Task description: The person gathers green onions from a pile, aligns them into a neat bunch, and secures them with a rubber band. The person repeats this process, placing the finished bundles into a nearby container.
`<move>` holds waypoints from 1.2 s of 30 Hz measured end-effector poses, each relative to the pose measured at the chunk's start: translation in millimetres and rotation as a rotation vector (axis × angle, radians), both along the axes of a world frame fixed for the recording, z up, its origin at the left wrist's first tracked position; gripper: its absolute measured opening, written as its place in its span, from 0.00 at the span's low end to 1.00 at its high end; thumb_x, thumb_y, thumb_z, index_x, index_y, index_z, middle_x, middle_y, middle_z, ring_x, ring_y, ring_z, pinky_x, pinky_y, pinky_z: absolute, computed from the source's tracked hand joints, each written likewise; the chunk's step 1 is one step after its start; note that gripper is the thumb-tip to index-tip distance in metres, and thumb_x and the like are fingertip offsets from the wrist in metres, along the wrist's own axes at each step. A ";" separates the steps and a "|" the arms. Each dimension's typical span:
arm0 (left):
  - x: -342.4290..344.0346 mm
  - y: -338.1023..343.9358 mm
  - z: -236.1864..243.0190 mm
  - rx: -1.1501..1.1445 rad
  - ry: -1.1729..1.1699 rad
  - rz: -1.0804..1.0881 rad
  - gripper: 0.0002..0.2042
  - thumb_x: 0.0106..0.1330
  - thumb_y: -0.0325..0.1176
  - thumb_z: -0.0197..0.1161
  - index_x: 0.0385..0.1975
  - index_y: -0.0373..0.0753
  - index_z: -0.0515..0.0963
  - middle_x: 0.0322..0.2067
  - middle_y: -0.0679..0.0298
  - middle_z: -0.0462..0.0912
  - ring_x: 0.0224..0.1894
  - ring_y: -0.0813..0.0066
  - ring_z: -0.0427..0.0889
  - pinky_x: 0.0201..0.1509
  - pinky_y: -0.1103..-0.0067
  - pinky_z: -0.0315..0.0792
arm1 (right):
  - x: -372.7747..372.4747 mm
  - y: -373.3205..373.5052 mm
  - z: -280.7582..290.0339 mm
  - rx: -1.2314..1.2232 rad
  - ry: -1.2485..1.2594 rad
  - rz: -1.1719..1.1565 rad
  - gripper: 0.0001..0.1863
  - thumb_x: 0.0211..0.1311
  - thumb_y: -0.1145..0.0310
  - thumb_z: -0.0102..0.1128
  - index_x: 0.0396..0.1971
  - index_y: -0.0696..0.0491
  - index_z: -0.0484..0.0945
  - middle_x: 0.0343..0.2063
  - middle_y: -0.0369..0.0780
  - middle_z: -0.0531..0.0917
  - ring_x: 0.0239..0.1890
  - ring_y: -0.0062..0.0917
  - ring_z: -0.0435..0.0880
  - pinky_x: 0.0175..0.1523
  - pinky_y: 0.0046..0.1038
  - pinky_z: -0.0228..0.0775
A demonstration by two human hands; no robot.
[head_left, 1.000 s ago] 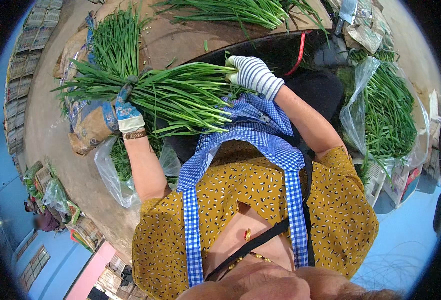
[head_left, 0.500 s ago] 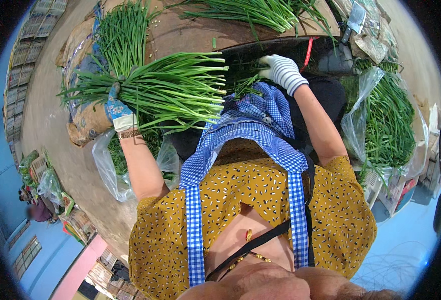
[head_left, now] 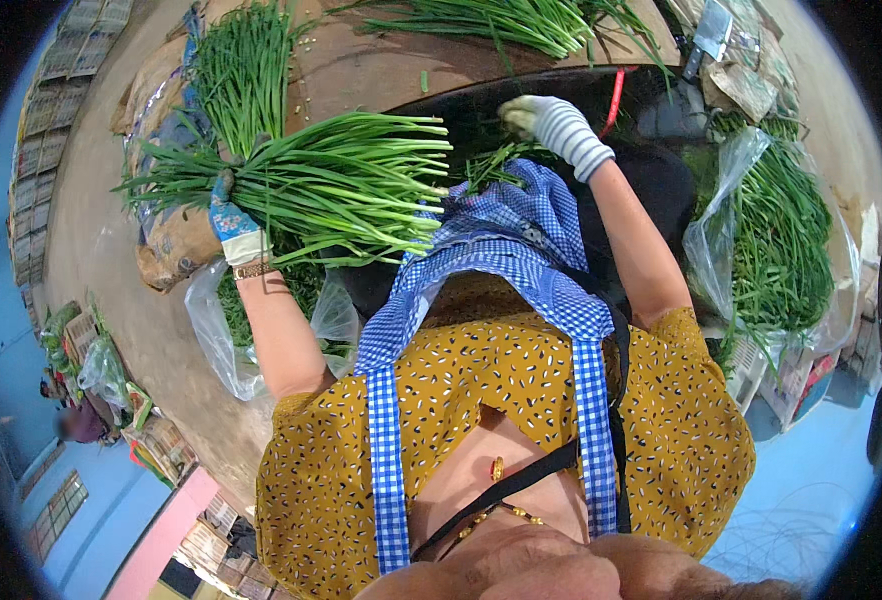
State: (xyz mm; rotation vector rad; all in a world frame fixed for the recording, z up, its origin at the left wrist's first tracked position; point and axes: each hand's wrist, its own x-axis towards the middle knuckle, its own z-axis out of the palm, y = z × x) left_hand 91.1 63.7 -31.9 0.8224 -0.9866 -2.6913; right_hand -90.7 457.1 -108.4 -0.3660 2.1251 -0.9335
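My left hand (head_left: pixel 233 222), in a blue patterned glove with a white cuff, is closed round a big bunch of garlic chives (head_left: pixel 351 180). The bunch lies sideways, pale cut ends pointing right and leaf tips to the left. My right hand (head_left: pixel 551 128), in a blue-and-white striped glove, hovers to the right of those cut ends. Its fingers are loosely bent and slightly apart, with nothing visible in them. Beneath it, loose green trimmings (head_left: pixel 496 165) rest on my blue checked apron (head_left: pixel 526 205).
More chives lie on the brown work surface: one pile (head_left: pixel 246 75) at far left, another (head_left: pixel 501 22) at the back. A cleaver (head_left: pixel 709 38) lies at far right. Clear plastic bags of greens stand on the right (head_left: pixel 781 230) and on the left (head_left: pixel 201 310). A red strip (head_left: pixel 616 100) shows near my right hand.
My right hand has moved a little up and left, its fingers more bent. The bunch in my left hand has shifted slightly left and tilted a little.
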 end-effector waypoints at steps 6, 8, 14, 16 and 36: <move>-11.3 21.1 -4.8 -0.004 0.030 -0.009 0.17 0.56 0.37 0.53 0.42 0.33 0.69 0.53 0.46 0.65 0.54 0.49 0.66 0.58 0.59 0.60 | 24.3 -59.4 46.3 -0.891 -0.476 0.194 0.28 0.53 0.65 0.60 0.55 0.53 0.65 0.44 0.35 0.77 0.43 0.19 0.74 0.49 0.24 0.66; -17.0 32.0 2.9 0.041 0.095 -0.010 0.15 0.57 0.35 0.52 0.41 0.33 0.70 0.51 0.45 0.67 0.52 0.50 0.68 0.57 0.60 0.61 | 26.0 -68.2 35.6 -0.797 -0.652 0.167 0.27 0.53 0.65 0.60 0.53 0.57 0.66 0.45 0.36 0.76 0.43 0.17 0.73 0.48 0.20 0.66; -11.0 29.2 2.2 0.066 0.122 -0.007 0.14 0.56 0.34 0.53 0.39 0.31 0.70 0.49 0.42 0.68 0.51 0.50 0.69 0.56 0.62 0.63 | 23.8 -59.8 41.1 -0.695 -0.402 0.104 0.20 0.56 0.64 0.55 0.48 0.58 0.71 0.39 0.37 0.78 0.41 0.17 0.75 0.49 0.20 0.66; -9.4 34.3 6.7 0.066 0.077 0.021 0.14 0.56 0.33 0.53 0.38 0.31 0.70 0.49 0.41 0.68 0.50 0.50 0.69 0.55 0.62 0.63 | 26.8 -55.8 38.3 -0.820 -0.532 0.113 0.22 0.56 0.65 0.55 0.50 0.58 0.69 0.43 0.37 0.77 0.44 0.19 0.73 0.51 0.22 0.64; -10.6 14.3 5.1 0.273 0.206 -0.266 0.16 0.56 0.32 0.54 0.43 0.30 0.70 0.45 0.51 0.74 0.46 0.55 0.72 0.53 0.63 0.65 | 27.1 -79.2 48.0 -0.411 -0.196 0.113 0.17 0.53 0.59 0.57 0.38 0.55 0.77 0.26 0.37 0.81 0.28 0.20 0.77 0.36 0.24 0.70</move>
